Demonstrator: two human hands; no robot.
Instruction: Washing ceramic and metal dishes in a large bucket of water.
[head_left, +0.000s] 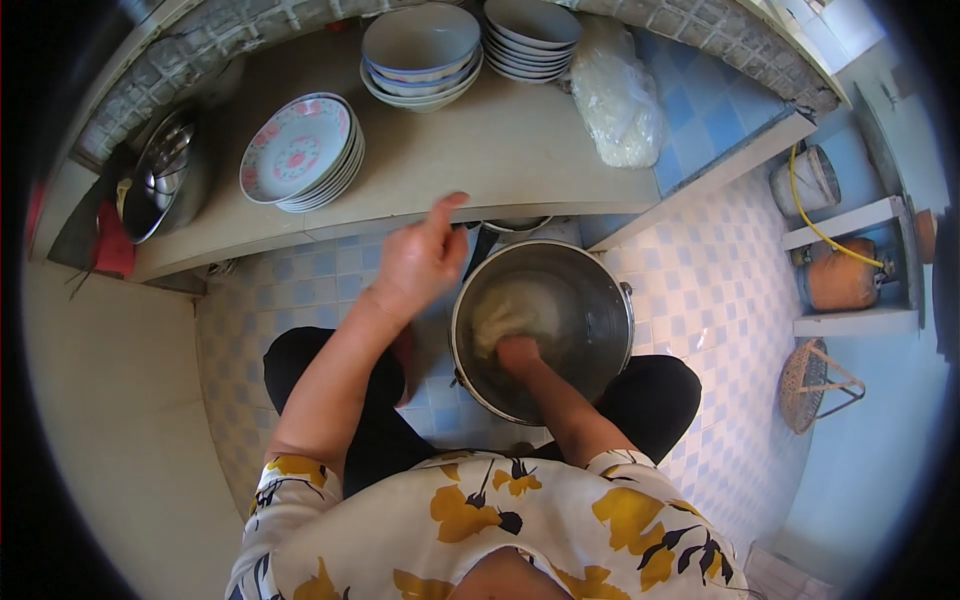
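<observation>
A deep metal pot (628, 330) with side handles stands on the floor between my knees. My right hand (517, 352) reaches down into it. Around and beyond its fingers lies a pale, blurred mass (499, 315) in what looks like cloudy water; whether the fingers hold any of it is hidden. My left hand (424, 259) is raised left of the pot, near the front edge of the shelf. Its index finger points forward, the other fingers are partly curled, and nothing shows in its grasp.
A low shelf (525, 165) ahead carries stacked floral plates (296, 154), bowls (420, 45), more bowls (532, 37), a plastic bag (619, 105) and a metal basin (161, 172). Behind the pot is a dark-handled pan (482, 251). A woven basket (802, 386) is at right.
</observation>
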